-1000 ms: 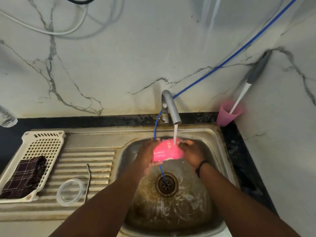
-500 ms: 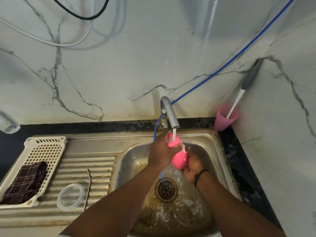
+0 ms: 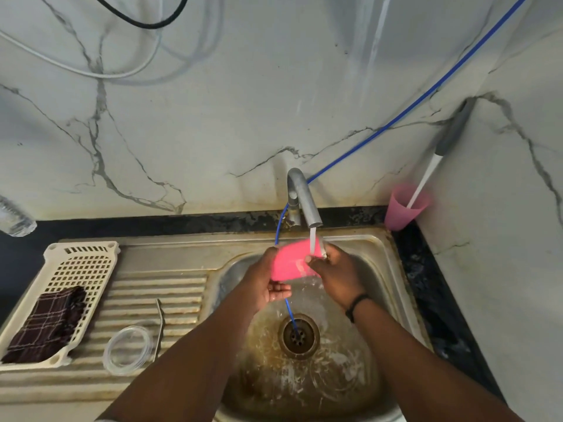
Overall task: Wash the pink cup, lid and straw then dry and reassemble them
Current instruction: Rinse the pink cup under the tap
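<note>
At the far left a clear bottle (image 3: 13, 220) is lying on the dark worktop (image 3: 21, 263), and just beside it a cream plastic basket (image 3: 65, 269) is holding a folded dark checked cloth (image 3: 47, 325). On the ribbed drainboard (image 3: 158, 287) next to it a clear round lid (image 3: 128, 350) is lying flat, with a thin metal straw (image 3: 160, 328) resting close along its right side. Over the sink (image 3: 393, 269) the left hand (image 3: 268, 284) is holding the left end of the pink cup (image 3: 294, 260), its thumb up on the cup and its fingers curling beneath. The cup is lying tilted on its side in the air, directly under the tap (image 3: 303, 202), whose stream is falling onto its right end. The right hand (image 3: 336, 269) is clasping that right end, fingers curled about it. A blue hose (image 3: 396, 120) is running down the marbled wall past the tap and into the drain (image 3: 298, 336). At the far right corner a second pink cup (image 3: 402, 208) is standing with a brush (image 3: 438, 159) leaning in it.
</note>
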